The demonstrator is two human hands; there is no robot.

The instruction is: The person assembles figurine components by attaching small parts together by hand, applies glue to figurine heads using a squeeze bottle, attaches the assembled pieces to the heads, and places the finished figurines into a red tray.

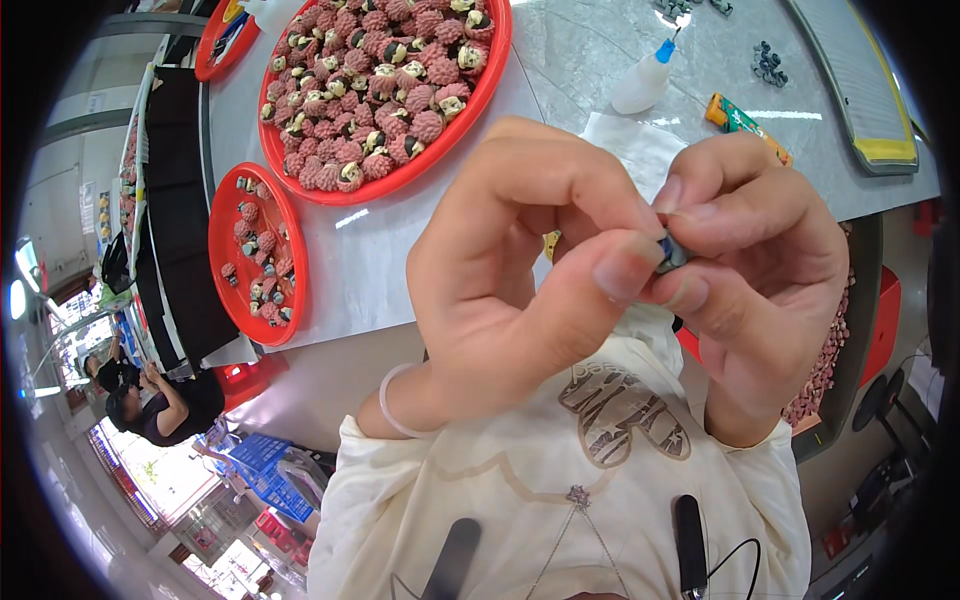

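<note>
In the head view, a small blue-grey piece (pixel 675 255) is held between both hands, neither being nearer: its left edge is pinched by the left hand's (pixel 500 280) fingertips, its right by the right hand's (pixel 775 265). Its long axis, largely covered, cannot be told.

Two hands (pixel 470 250), three red trays (pixel 448 148), one blue-tipped bottle (pixel 640 87), one orange-and-green tube (pixel 742 126), one wristband (pixel 384 400)

Windows (pixel 150 470) blown white, glare streaks the table (pixel 565 60) (fisheye edges bend into black).
</note>
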